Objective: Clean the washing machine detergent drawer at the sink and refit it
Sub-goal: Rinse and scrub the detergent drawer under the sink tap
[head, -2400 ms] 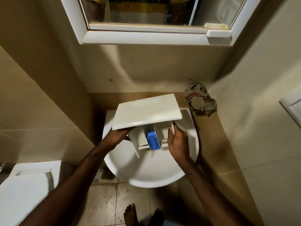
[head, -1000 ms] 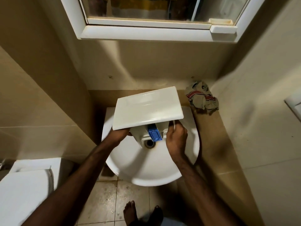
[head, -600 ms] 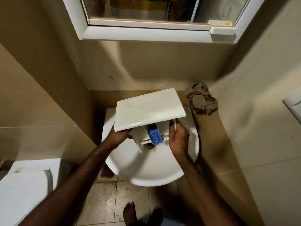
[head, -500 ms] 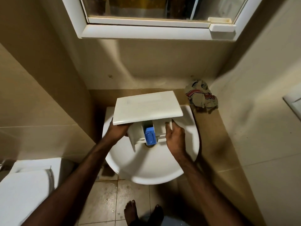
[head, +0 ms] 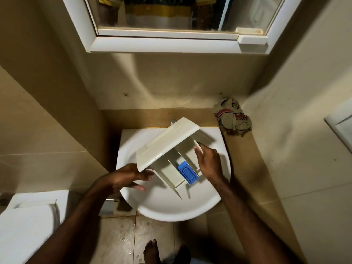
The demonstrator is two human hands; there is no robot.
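The cream plastic detergent drawer with a blue insert (head: 172, 155) hangs tilted over the white round sink (head: 215, 202), long axis slanting down-right; the right hand (head: 208, 162) grips its far side, while the left hand (head: 127, 177), fingers loosely spread, sits just beside its front panel's lower corner

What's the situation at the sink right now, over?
Right hand grips detergent drawer, tilted over sink. Left hand open beside its front panel. Nothing blocking; crumpled rag on ledge.

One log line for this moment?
drawer tilted over sink | right hand grips it | left hand open beside it
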